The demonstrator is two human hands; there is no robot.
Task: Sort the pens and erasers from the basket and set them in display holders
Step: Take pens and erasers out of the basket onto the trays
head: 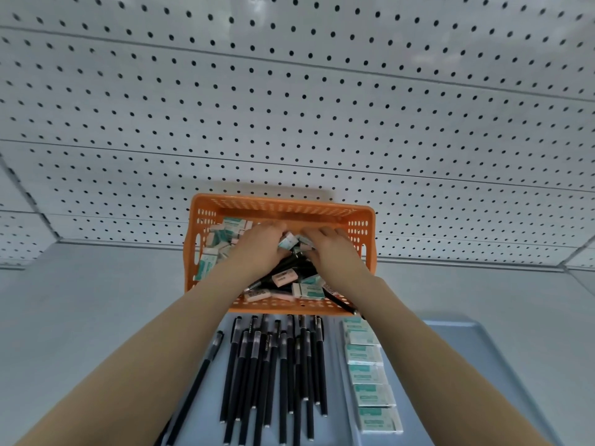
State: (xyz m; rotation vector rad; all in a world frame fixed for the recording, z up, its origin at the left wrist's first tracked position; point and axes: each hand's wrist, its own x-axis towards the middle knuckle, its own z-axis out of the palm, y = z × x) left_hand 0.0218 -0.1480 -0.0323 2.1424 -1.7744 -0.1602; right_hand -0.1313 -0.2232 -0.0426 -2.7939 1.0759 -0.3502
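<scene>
Inside orange basket [283, 206], left hand [260, 249] and right hand [333, 254] rest among erasers [309, 289] and black pens [338, 301]; fingers curled, grip contents cannot be told.

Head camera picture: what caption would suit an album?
Left hand and right hand rummage in the orange basket; sorted black pens and a row of erasers lie before it.

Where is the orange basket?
The basket sits mid-frame in the head view, against the pegboard, just behind the rows of pens and erasers.

Orange basket [365, 217], black pens [267, 375]
</scene>
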